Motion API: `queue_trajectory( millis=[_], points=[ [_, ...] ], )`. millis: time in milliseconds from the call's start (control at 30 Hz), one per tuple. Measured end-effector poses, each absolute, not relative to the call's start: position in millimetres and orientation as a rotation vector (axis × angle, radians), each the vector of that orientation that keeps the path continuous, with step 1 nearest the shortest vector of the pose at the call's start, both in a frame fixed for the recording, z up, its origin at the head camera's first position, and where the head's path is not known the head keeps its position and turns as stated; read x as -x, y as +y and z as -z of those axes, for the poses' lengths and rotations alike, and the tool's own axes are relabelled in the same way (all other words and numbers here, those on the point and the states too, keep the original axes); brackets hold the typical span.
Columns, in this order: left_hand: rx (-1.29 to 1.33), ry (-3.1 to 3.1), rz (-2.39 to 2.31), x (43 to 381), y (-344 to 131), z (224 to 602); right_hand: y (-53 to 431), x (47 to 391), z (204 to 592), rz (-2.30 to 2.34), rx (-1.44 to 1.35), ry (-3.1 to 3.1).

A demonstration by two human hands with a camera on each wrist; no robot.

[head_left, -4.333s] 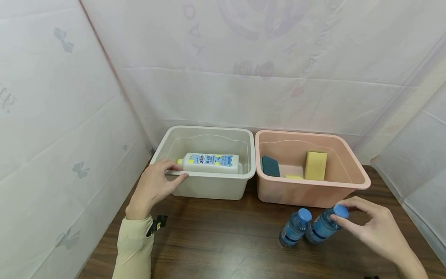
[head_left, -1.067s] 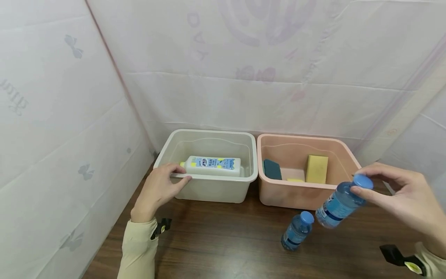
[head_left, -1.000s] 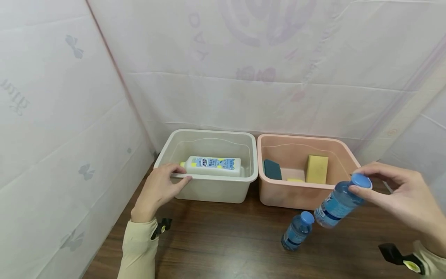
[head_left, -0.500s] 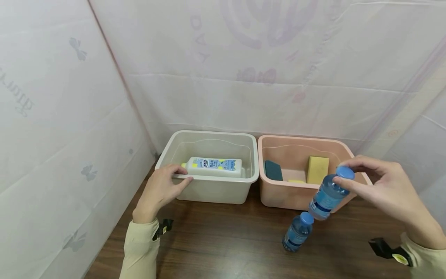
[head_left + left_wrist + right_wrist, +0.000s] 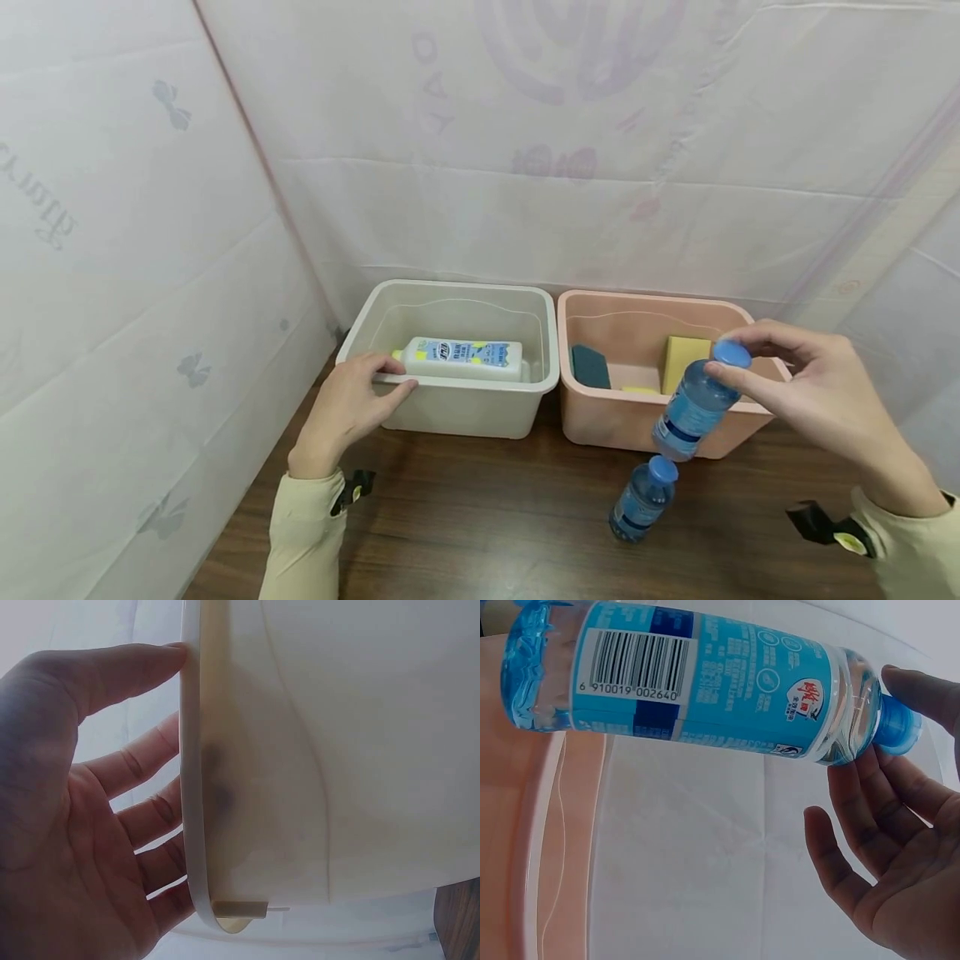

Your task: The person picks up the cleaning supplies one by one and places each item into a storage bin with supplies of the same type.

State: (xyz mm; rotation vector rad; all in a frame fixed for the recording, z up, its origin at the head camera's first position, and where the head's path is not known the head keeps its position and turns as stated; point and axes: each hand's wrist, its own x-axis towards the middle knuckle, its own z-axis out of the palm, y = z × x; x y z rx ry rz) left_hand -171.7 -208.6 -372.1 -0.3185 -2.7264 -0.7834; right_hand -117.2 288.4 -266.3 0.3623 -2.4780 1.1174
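Observation:
My right hand (image 5: 828, 392) holds a clear blue bottle (image 5: 693, 408) by its cap and neck, thumb on the near side. The bottle is raised and tilted, overlapping the front wall of the pink bin (image 5: 600, 421) in the head view. Its label with a barcode (image 5: 634, 660) faces the right wrist camera. A second, matching blue-capped bottle (image 5: 641, 502) stands on the table just below it. On the left, my left hand (image 5: 347, 412) grips the rim of the grey-white bin (image 5: 465, 414), thumb outside and fingers over the edge. A white bottle (image 5: 461, 360) lies inside that bin.
The two bins stand side by side against the white sheet wall (image 5: 480, 225). Inside the pink one are a dark green scouring pad (image 5: 590, 367), a yellow sponge (image 5: 681, 360) and another yellow piece (image 5: 639, 390). Brown wooden table (image 5: 480, 517) runs in front of them.
My right hand has lifted one blue bottle from beside the other, then carried it left and slightly up against the pink bin's front. The left hand has stayed on the grey-white bin's rim.

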Motion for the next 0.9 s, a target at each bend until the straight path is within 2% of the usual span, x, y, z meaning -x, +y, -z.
queue_trajectory(
  millis=[200, 900],
  points=[
    [0.319, -2.718, 0.784, 173, -208, 372, 281, 122, 264, -1.094, -0.338, -2.514],
    [0.319, -2.72, 0.804, 173, -206, 373, 253, 139, 273, -1.052, -0.511, -2.493]
  ],
)
